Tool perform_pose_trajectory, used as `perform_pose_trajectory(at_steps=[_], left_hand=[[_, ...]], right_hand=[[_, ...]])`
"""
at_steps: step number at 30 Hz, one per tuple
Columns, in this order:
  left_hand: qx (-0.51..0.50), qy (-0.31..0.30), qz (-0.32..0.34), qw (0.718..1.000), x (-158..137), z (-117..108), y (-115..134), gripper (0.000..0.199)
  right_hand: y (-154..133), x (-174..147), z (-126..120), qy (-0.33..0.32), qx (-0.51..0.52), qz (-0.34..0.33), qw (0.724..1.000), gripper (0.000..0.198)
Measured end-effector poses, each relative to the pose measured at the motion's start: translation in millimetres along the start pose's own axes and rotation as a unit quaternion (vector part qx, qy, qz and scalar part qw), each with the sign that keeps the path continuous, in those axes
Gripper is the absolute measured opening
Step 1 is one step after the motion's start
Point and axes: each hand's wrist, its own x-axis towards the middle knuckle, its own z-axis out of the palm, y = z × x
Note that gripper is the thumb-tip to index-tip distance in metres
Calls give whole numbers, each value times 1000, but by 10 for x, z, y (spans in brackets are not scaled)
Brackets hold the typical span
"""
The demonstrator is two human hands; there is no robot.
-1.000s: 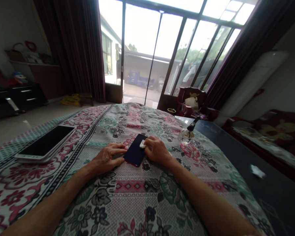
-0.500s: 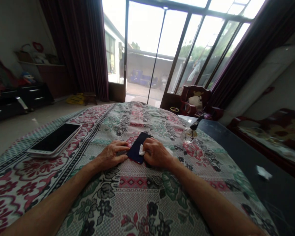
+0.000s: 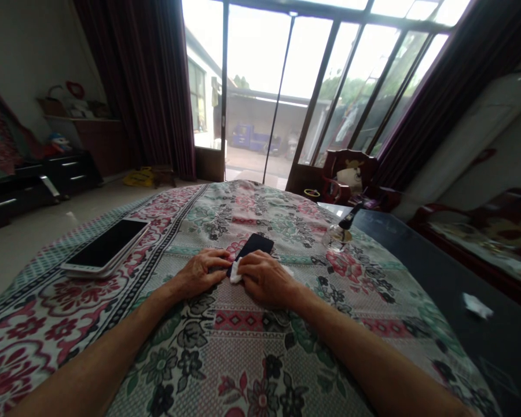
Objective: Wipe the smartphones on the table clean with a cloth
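A dark smartphone lies flat on the flowered tablecloth, its near part covered by my right hand. My right hand is closed on a crumpled white tissue, which touches the phone's near left part. Some white tissue also shows beyond the knuckles. With fingers stretched out, my left hand rests on the cloth, its fingertips against the phone's left edge. Farther left lies a larger white tablet with a black screen, on top of another flat pale item.
A clear bottle with a black spray top stands on the right side of the cloth. Another crumpled tissue lies on the dark surface to the right. Wooden chairs and a glass door are beyond.
My right hand has slid the tissue left and toward me, from the phone's middle to its near end. My left hand stays at the phone's edge. The view has shifted slightly.
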Motion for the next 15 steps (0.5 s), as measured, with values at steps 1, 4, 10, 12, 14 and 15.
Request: perform_pose_trajectory(at_steps=[1,4,10,12,14,15], left_hand=[[-2,0,-1,1000,-1,1,2,23],[-4,1,-12,1000,-2,-1,16,22],[-6,-2,-39,999,5,-19,73,17],[-8,-1,-42,999,10,-18,86,16],[-8,2,-42,999,13,-11,88,17],[-8,4,-41,999,14,-6,85,17]], right_hand=[[31,3,-5,5,-13,17,1000,24],[178,3,-29,30,-59,76,995,20],[522,30,-36,81,-126,197,969,22],[576,56,-21,78,-132,218,964,24],[586,77,-6,53,-136,224,964,26],[579,83,1,36,-139,223,964,28]])
